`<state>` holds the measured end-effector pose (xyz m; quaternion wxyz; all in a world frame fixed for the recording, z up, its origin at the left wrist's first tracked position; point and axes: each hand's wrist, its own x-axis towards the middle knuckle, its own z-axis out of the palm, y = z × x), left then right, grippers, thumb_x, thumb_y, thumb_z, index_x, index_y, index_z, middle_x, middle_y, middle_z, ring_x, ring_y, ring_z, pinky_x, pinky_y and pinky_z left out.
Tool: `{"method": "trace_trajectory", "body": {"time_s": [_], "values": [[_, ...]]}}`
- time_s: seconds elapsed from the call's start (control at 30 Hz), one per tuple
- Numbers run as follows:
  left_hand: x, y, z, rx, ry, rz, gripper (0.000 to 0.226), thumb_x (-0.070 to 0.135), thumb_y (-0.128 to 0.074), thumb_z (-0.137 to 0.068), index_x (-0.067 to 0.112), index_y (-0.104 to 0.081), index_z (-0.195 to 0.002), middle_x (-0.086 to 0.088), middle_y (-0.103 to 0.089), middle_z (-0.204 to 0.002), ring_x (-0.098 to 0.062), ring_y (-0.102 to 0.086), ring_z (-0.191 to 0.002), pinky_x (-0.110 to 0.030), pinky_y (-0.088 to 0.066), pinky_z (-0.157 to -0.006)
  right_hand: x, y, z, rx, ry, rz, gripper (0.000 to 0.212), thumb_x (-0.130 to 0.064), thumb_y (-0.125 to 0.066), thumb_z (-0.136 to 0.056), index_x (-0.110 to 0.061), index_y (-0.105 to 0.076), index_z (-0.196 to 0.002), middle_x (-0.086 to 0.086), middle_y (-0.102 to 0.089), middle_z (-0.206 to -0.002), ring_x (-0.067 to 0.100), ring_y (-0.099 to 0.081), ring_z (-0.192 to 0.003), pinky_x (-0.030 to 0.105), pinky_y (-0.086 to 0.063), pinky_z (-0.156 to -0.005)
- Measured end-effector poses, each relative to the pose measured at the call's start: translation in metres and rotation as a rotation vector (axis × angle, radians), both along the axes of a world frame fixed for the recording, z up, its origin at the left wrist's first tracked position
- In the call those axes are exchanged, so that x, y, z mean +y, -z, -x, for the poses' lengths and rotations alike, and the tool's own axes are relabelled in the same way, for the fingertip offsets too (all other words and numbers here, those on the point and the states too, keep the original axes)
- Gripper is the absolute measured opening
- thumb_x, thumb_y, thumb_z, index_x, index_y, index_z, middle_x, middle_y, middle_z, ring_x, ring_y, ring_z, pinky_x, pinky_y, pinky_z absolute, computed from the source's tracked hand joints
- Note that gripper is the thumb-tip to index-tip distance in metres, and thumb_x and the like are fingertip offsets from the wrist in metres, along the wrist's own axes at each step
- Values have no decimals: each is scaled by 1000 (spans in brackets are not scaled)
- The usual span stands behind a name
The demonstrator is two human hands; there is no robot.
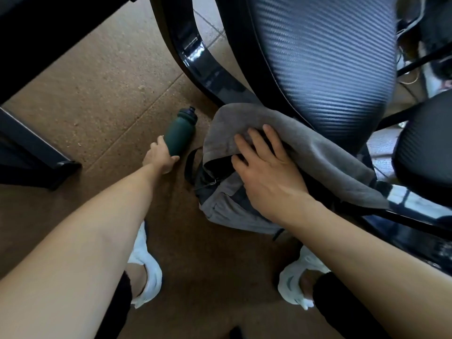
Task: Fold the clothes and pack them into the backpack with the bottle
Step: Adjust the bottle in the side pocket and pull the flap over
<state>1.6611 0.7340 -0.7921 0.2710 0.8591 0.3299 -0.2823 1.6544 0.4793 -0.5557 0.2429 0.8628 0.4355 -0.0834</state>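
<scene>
The left hand is curling its fingers round the lower end of a smooth, dark green cylindrical bottle, which is lying on the speckled brown floor at ten o'clock from the soft grey backpack. The right hand is resting flat, fingers spread, on the backpack's felt-like upper fabric beside its dark opening. A ribbed black chair is standing at twelve o'clock.

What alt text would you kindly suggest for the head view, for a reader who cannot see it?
The person's left hand grips the bottom end of a dark green bottle on the brown floor, while the right hand rests flat on the grey backpack beside a black chair.
</scene>
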Motion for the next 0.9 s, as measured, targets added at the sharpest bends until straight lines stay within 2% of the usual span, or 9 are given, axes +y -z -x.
{"method": "trace_trajectory", "body": {"time_s": [0.13,0.23,0.37,0.43,0.53,0.63,0.7,0.77,0.9], "values": [[-1,-13,5,-20,-222,105,78,49,-73,-87,8,-40,-144,-20,-52,-138,-41,-56,-121,-47,-50,-96,3,-4,0,-7,-3,34,58,-26,-31,-90,-15,-53,-142,18,-30,-162,43,-17,-151,54,26,-115],[-12,-42,15,-93,-611,380,73,45,-71,-86,2,-47,-140,-20,-60,-130,-34,-64,-104,-38,-56,-74,8,-12,1,6,38,19,62,-23,-26,-86,-14,-50,-143,16,-39,-154,41,-24,-148,51,26,-115],[-20,-97,35,-178,-902,640,72,30,-75,-83,3,-42,-140,-20,-57,-126,-33,-65,-98,-36,-57,-59,14,-22,5,-2,94,-49,47,-20,-44,-90,-14,-52,-136,12,-57,-130,38,-43,-131,52,-5,-120],[-20,-128,47,-191,-917,685,74,29,-79,-76,5,-43,-136,-18,-56,-125,-34,-65,-100,-40,-61,-64,16,-28,8,-15,106,-70,40,-20,-45,-90,-13,-58,-127,12,-63,-119,37,-50,-119,51,-20,-112],[-20,-172,67,-206,-818,668,88,35,-84,-56,7,-50,-133,-14,-61,-126,-32,-64,-104,-45,-59,-88,11,-39,18,-55,110,-109,36,-21,-41,-92,-13,-64,-119,11,-69,-104,35,-57,-104,48,-31,-97],[-25,-212,87,-243,-706,650,96,34,-86,-41,12,-56,-129,-8,-65,-122,-29,-65,-105,-42,-56,-93,-6,-46,33,-43,112,-50,50,-30,-44,-97,-17,-50,-145,12,-67,-116,36,-57,-109,48,-34,-100],[-31,-235,99,-276,-621,621,82,31,-90,-52,17,-56,-125,-3,-65,-116,-23,-64,-103,-37,-53,-88,-15,-51,40,-32,140,27,53,-35,-40,-101,-20,-40,-152,11,-63,-127,36,-53,-118,49,-31,-106],[-37,-247,110,-307,-578,625,71,26,-92,-65,21,-53,-124,2,-64,-114,-19,-62,-103,-33,-48,-86,-22,-57,45,-41,177,86,46,-36,-39,-102,-22,-52,-143,11,-63,-129,36,-53,-119,49,-30,-107],[-52,-253,124,-378,-616,803,70,16,-91,-71,27,-52,-128,3,-66,-123,-19,-67,-108,-34,-56,-91,-23,-64,63,-25,232,210,37,-36,-44,-101,-21,-67,-125,9,-64,-125,33,-55,-116,46,-34,-102]]}}
